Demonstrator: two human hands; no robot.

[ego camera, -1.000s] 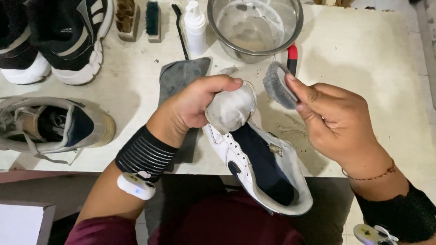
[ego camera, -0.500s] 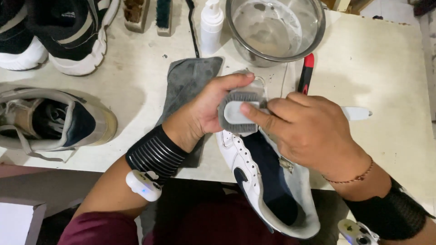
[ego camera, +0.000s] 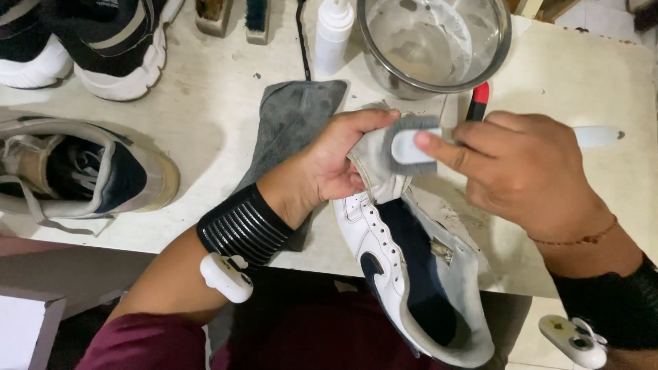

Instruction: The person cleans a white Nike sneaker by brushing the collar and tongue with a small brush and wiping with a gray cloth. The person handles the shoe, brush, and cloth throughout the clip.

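At the far left of the pale, scuffed surface (ego camera: 205, 137) lies a grey and navy sneaker (ego camera: 82, 171) on its side, and behind it, at the top edge, stand black sneakers with white soles (ego camera: 103, 48). Further along the back sit two small brushes (ego camera: 233, 14), a thin black-handled brush (ego camera: 301, 34) and a white squeeze bottle (ego camera: 334, 31). A grey cloth (ego camera: 291, 127) is spread flat on the surface, partly under the person's left forearm. The left hand (ego camera: 329, 164) grips the toe end of a white sneaker (ego camera: 384, 247), fingers curled round its grey, dirty front and thumb stretched over the top, so the shoe is held with its toe lifted and its heel hanging toward the person, off the near edge of the surface. Pressed against that toe, just beside the left thumb, is a grey-bristled brush (ego camera: 411, 144) with a white back. The right hand (ego camera: 528, 171) holds it, fingers closed round the handle, forefinger laid flat along the white back, and the handle's white tip sticks out past the hand to the right. Behind the two hands stands a steel bowl (ego camera: 435, 44) of cloudy water, and a red and black tool (ego camera: 478, 101) lies just at its foot.
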